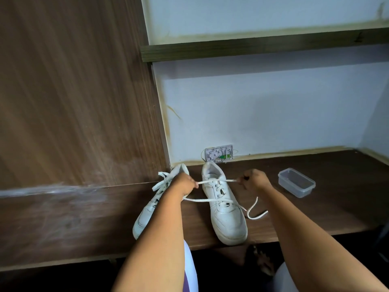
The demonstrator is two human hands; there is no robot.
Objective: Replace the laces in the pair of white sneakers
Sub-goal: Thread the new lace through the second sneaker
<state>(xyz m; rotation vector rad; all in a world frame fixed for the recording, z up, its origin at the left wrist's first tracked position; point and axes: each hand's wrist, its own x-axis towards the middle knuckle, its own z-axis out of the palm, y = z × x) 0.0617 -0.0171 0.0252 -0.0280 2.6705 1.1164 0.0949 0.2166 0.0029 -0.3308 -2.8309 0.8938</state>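
Here, both hands' fingers (pixel 194 183) pinch lace (pixel 212 181) taut across rt sneaker (pixel 226 216), clear tub (pixel 296 182) empty

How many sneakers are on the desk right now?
2. One sneaker stands upright mid-desk, its lace stretched between the left hand and the right hand. The other sneaker lies to its left, partly hidden behind the left forearm.

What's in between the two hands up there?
In the head view, a white lace stretches taut between the left hand and right hand, crossing over the top of the right-side white sneaker.
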